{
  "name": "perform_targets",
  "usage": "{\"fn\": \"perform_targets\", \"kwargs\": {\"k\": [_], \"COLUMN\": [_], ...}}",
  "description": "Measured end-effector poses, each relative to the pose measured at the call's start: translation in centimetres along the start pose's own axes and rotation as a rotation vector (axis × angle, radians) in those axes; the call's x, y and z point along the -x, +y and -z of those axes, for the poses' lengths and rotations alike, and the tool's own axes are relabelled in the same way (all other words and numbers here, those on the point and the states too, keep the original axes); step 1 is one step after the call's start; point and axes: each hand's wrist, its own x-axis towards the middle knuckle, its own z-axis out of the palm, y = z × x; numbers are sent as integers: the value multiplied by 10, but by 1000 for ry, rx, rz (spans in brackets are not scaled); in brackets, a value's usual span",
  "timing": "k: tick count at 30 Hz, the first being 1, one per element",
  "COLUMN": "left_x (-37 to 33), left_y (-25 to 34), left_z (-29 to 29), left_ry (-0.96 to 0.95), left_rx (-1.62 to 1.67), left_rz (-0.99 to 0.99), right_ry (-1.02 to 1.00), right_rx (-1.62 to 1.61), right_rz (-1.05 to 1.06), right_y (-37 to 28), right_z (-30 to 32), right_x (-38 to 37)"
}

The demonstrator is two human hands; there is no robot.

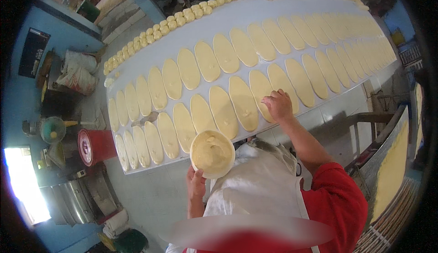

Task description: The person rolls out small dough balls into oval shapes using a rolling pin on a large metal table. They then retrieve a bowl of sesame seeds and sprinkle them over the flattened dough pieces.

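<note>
My left hand grips the rim of a white bowl at the table's near edge. Inside the bowl is a thick, pale yellow paste. My right hand hovers over the near row of flattened dough ovals, its fingers pinched together; whatever they hold is too small to make out. Two long rows of these ovals lie across the pale table. Small dabs of paste sit on several of them.
Round dough balls line the table's far edge. A brownish flat piece lies among the ovals at left. Beside the table's left end stands a red bucket. A rack-like frame holding a yellowish board is close on my right.
</note>
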Motion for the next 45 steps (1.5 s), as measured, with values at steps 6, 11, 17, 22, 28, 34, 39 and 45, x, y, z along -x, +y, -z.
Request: {"fn": "perform_targets", "kwargs": {"k": [6, 11, 17, 22, 28, 34, 39, 45], "left_x": [-20, -44, -62, -64, -49, -39, -38, -53], "left_y": [-1, -9, -30, -42, -46, -50, -59, -70], "left_z": [-33, -73, -106, -133, -162, -186, -222, -271], "left_ry": [-175, -197, -283, -297, -95, -9, 12, -59], "left_rx": [-23, -192, -184, -163, -133, -165, -103, -116], "left_rz": [10, 95, 101, 139, 121, 84, 60, 53], "right_ry": [88, -112, -249, -390, -114, 10, -92, -255], "right_rx": [-76, -128, 85, -253, -171, -154, -146, -224], "right_rz": [62, 465, 579, 386, 104, 155, 46, 419], "right_y": [-8, -88, -87, -31, 81, 146, 192, 131], "right_z": [35, 62, 54, 79, 72, 44, 69, 94], "right_x": [16, 46, 60, 51, 17, 20, 8, 4]}}
